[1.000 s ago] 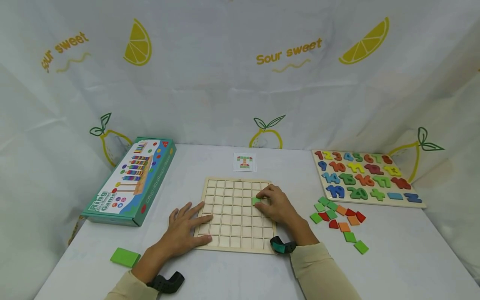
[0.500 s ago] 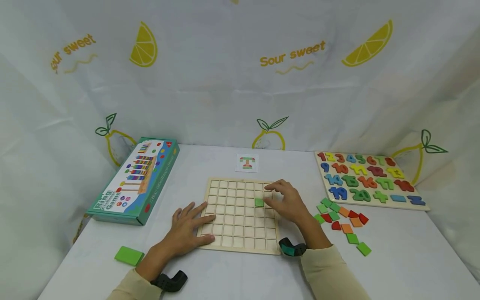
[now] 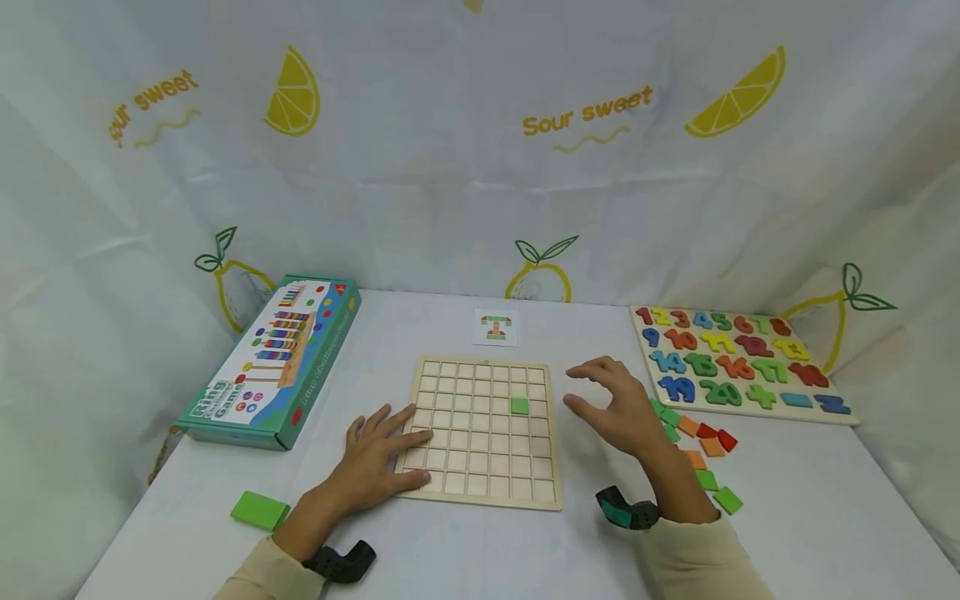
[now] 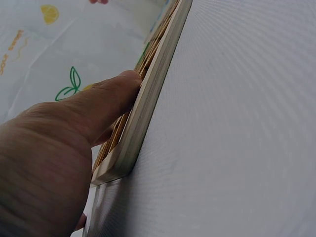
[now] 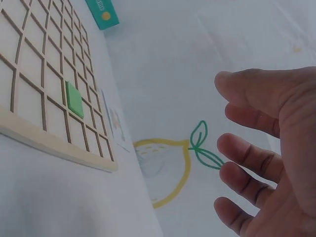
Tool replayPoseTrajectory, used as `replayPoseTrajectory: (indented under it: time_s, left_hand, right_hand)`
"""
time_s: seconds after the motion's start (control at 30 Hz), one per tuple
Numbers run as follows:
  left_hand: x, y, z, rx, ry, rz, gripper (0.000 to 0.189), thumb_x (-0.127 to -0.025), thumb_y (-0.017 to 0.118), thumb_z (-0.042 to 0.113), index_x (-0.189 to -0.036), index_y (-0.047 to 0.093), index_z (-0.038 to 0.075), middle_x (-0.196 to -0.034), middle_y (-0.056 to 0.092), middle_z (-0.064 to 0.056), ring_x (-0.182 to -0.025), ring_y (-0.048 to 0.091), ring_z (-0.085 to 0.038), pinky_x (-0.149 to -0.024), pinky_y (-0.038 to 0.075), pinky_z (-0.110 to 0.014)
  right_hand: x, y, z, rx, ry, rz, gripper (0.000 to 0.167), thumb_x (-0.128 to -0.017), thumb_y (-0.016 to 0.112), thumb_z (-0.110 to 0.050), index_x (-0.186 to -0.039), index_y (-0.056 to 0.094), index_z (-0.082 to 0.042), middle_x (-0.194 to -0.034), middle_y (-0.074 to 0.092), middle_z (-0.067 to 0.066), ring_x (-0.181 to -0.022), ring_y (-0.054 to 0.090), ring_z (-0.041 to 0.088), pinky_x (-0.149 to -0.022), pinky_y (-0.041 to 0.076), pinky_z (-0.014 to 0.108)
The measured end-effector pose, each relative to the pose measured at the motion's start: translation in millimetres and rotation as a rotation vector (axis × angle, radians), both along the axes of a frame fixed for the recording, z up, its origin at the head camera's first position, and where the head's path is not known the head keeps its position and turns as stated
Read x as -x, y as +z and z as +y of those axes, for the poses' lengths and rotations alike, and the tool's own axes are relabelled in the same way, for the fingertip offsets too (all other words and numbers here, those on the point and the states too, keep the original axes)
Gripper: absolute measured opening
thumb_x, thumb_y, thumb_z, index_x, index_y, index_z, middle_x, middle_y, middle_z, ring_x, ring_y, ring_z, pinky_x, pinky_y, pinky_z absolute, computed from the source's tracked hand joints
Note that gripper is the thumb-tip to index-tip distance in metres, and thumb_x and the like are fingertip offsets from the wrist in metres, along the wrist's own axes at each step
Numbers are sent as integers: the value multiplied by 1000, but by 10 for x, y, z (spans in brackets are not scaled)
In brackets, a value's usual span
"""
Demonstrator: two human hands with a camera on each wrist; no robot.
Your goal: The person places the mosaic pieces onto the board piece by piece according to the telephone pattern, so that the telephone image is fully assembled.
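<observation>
Lying at far left, a teal box (image 3: 266, 367) is printed with coloured rings and the words "Ring" and "Game"; the lettering along its side is too blurred to be read with certainty. Nearer, a green block (image 3: 258, 510) is placed beside the left forearm (image 3: 306, 521). The left hand (image 3: 367, 467) is laid with fingers spread over the left edge of a wooden grid board (image 3: 480, 462), where a few cells are covered; nothing is grasped by it. Beyond the board, a small card (image 3: 496, 327) is marked with a coloured pattern, and "Sour sweet" is lettered on the white backdrop (image 3: 420, 217). One green tile (image 3: 520, 406) is placed on the board, one column in from its right edge. Apart from that tile, the right hand (image 3: 618, 408) is held just beside the board, thumb and fingers parted, nothing gripped. Some loose tiles (image 3: 712, 447) are partly hidden by it and its forearm. Behind them, a number board (image 3: 776, 410) is filled with coloured numerals, 1 to 20.
</observation>
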State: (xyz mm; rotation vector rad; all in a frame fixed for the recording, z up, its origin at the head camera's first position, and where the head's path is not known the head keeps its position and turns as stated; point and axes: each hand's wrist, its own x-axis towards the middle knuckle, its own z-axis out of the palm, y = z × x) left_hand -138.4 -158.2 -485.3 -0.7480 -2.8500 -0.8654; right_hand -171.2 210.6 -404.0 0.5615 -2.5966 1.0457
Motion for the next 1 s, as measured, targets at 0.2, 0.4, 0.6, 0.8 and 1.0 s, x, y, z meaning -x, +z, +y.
replayPoseTrajectory:
  time_s: [0.2, 0.4, 0.6, 0.8, 1.0]
  left_hand:
    - [-7, 6, 0, -6, -4, -7, 60, -79, 71, 55, -129, 65, 21, -151, 36, -9, -137, 21, -46, -100, 7, -69]
    - [-12, 13, -2, 2, -1, -10, 60, -79, 71, 55, -129, 65, 22, -152, 36, -8, -138, 21, -45, -100, 7, -68]
    - [-7, 23, 6, 7, 2, -26, 62, -79, 71, 57, -131, 64, 23, -152, 35, -6, -139, 20, -43, -101, 7, -67]
    - [-6, 22, 9, 15, 5, -34, 62, -79, 70, 57, -131, 63, 23, -153, 34, -5, -139, 19, -42, -102, 7, -67]
    - [-7, 20, 8, 21, 10, -29, 62, -79, 71, 56, -131, 63, 23, -153, 34, -6, -139, 20, -42, -102, 7, -67]
  right_hand:
    - [-115, 84, 188, -13, -34, 53, 32, -82, 78, -10, -112, 69, -7, -110, 60, 8, -108, 52, 30, -84, 45, 57]
    - [-227, 153, 372, -31, -50, 87, 34, -81, 79, -8, -112, 68, -5, -111, 59, 9, -110, 51, 30, -82, 45, 56]
    - [-320, 177, 584, -31, -82, 83, 37, -80, 80, -7, -115, 68, -7, -114, 59, 6, -112, 48, 25, -86, 43, 37]
    - [-407, 171, 782, -40, -131, 68, 42, -77, 80, -2, -117, 67, -5, -117, 57, 11, -114, 47, 34, -87, 43, 55]
    - [-440, 120, 971, -55, -191, 40, 43, -80, 79, -7, -120, 65, -3, -119, 56, 17, -113, 47, 42, -78, 40, 69]
